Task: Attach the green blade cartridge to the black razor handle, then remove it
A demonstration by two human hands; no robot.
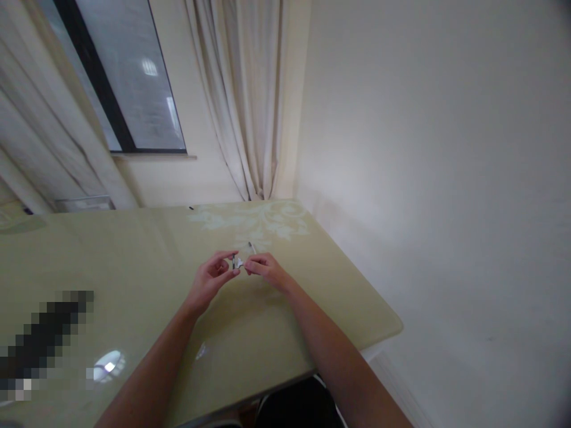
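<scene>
Above the table (312,315), my left hand (209,282) grips a small, thin dark piece (234,261) upright between thumb and fingertips. Its exact kind is too small to make out. Close on the right, my right hand (267,268) is closed in a pinch on a small white crumpled piece (239,263), which reaches toward the dark piece. Whether the two pieces touch I cannot tell. Just beyond my right fingers lies a slim stick-like thing (251,246), dark at its far end and pale at the near one.
A small dark object (191,208) lies by the table's far edge. Curtains (250,89) and a window (134,77) are behind it. The wall (423,178) rises to the right. A blurred-out dark shape (44,339) covers part of the left side.
</scene>
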